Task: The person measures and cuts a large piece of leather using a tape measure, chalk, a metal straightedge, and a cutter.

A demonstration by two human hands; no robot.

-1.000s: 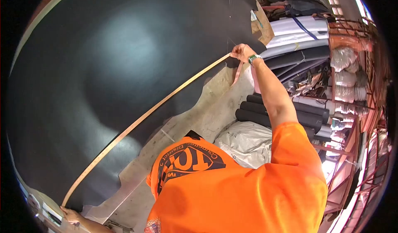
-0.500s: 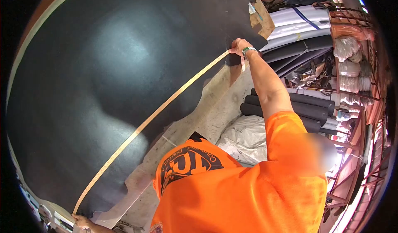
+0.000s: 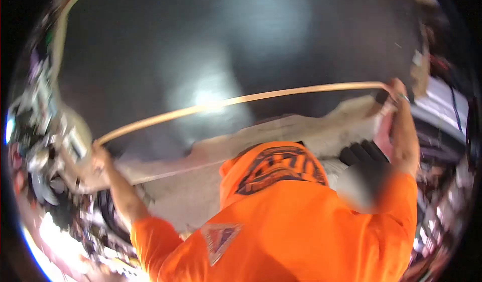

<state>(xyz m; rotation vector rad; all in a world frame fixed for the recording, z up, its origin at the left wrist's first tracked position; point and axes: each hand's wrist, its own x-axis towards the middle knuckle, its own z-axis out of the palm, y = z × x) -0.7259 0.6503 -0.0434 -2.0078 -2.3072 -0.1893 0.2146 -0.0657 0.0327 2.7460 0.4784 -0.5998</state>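
Observation:
A long yellowish tape (image 3: 241,99) stretches across a large dark sheet (image 3: 321,41) in a shallow curve. Its left end is in my left hand (image 3: 100,157), whose fingers are pressed together near the sheet's lower left edge. At the sheet's right side, my right hand (image 3: 396,88) pinches the other end, and part of the tape hangs below it. Motion blur softens both hands. The dark sheet has an uneven lower edge and lies over a pale surface (image 3: 321,128).
Dark rolls (image 3: 364,154) lie right of my orange shirt (image 3: 301,227). Pale rolls (image 3: 444,103) are at the far right. Blurred clutter fills the left side, beside the table's curved pale edge (image 3: 59,56).
The view has turned, so the tape now runs closer to level. My left hand and forearm show more fully. Both hands still hold the tape.

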